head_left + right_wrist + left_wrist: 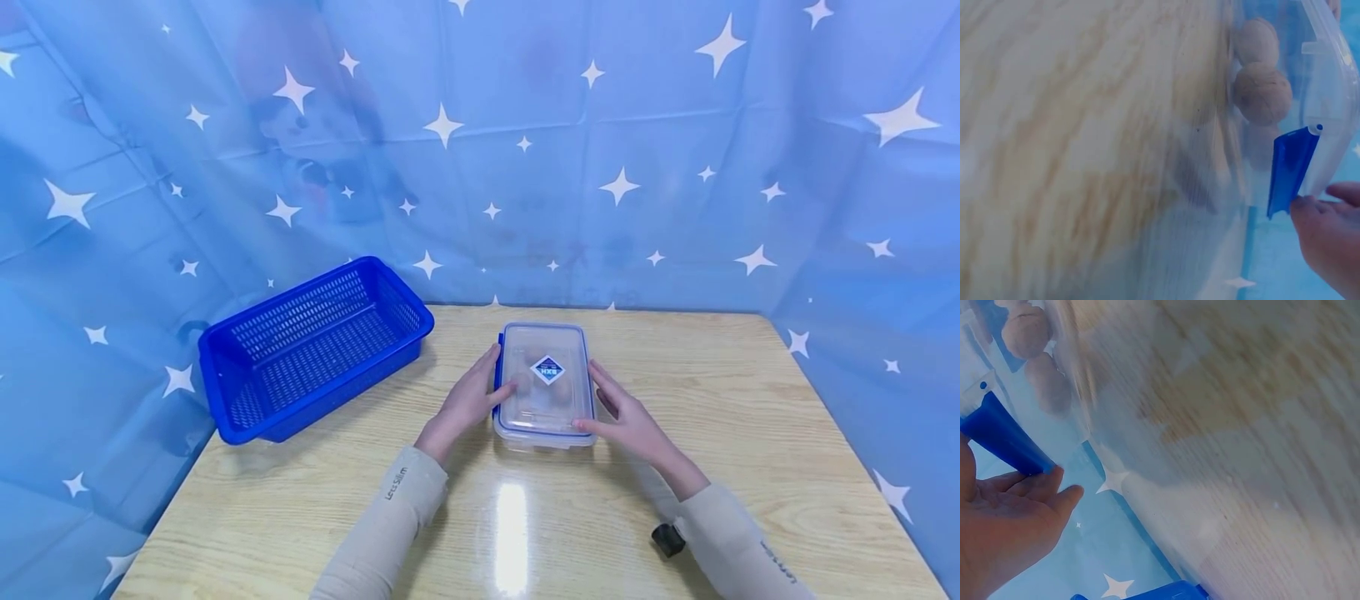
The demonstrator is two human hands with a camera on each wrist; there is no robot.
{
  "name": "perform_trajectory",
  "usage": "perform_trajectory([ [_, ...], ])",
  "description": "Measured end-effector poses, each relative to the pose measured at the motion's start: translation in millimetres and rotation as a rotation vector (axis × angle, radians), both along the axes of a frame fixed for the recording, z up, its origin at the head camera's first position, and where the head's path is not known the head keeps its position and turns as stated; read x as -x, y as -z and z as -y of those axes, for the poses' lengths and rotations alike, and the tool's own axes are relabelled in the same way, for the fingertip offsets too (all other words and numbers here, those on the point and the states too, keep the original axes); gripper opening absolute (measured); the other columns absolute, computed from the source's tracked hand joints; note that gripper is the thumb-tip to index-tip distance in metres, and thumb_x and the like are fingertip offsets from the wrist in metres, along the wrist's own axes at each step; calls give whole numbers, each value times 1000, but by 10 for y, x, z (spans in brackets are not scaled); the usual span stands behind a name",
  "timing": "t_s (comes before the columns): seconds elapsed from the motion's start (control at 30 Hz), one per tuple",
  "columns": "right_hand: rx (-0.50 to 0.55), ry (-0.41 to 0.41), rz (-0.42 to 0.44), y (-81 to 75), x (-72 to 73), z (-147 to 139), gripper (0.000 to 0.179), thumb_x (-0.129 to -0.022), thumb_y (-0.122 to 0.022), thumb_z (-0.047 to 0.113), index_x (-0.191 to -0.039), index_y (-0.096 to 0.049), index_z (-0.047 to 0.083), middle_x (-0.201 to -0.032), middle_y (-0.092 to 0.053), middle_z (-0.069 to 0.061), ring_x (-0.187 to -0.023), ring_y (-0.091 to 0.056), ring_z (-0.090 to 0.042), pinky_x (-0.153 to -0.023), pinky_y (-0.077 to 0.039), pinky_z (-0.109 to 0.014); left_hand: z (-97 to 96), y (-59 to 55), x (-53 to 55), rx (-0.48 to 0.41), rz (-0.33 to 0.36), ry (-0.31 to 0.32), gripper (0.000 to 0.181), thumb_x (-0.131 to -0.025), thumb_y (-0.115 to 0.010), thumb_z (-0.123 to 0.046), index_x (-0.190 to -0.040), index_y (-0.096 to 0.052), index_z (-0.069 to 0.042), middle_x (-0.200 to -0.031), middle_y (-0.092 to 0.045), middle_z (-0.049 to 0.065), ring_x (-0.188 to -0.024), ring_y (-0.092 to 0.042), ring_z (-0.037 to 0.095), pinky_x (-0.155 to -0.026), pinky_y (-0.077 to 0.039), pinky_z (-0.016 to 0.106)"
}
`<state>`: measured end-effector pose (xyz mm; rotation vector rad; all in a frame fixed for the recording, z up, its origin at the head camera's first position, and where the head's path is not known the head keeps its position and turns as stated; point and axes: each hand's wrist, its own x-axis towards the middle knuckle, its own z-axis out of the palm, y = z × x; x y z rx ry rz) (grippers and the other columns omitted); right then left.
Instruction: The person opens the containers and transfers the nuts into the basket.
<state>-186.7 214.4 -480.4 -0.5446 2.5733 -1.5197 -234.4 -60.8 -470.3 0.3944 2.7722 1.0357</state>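
A clear lidded food container (551, 412) with a blue seal and a blue-white label lies on the wooden table. Round brown things like walnuts (1263, 94) show through its wall. My left hand (467, 402) is at its left side, thumb over the lid, fingers along the edge. In the left wrist view those fingertips touch a blue side clasp (1007, 437), which stands out from the wall. On the right side, my right hand (630, 423) lays its thumb at the lid's near corner. Its fingertips touch another blue clasp (1294, 165), also swung outward.
A blue slotted basket (315, 400) stands to the left on the table (720, 392). Behind and at both sides hangs a blue curtain (525, 208) with white stars. A small black object (667, 540) sits by the right sleeve.
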Motion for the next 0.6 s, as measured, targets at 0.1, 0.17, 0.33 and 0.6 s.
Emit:
perform_trajectory([
  [0.1,-7,0,-8,18,7,-1,98,-87,-78,19,-158,-14,-1,-166,-6,-23,-152,-13,-46,-117,-23,-48,7,-28,13,-16,3,-13,82,-97,-59,-51,-160,-22,-14,-165,-27,9,-152,-29,30,-124,-27,46],
  [0.17,-20,-4,-15,33,13,0,102,-84,-80,20,-158,-13,-1,-166,-5,-24,-151,-13,-47,-117,-23,-51,15,-51,21,-41,11,-26,82,-95,-63,-49,-159,-26,-15,-163,-33,8,-148,-37,29,-122,-31,45],
  [0.33,-73,-3,-28,70,11,5,115,-77,-87,24,-159,-10,2,-167,-3,-23,-151,-12,-49,-118,-23,-60,34,-60,39,-116,64,-48,82,-92,-69,-45,-158,-29,-17,-157,-42,9,-133,-56,28,-112,-46,42],
  [0.6,-81,3,-20,58,5,15,118,-75,-88,28,-160,-9,4,-167,-2,-22,-149,-17,-51,-118,-22,-63,51,-37,71,-212,105,-56,79,-91,-72,-38,-156,-33,-19,-152,-49,13,-112,-69,26,-89,-59,34],
])
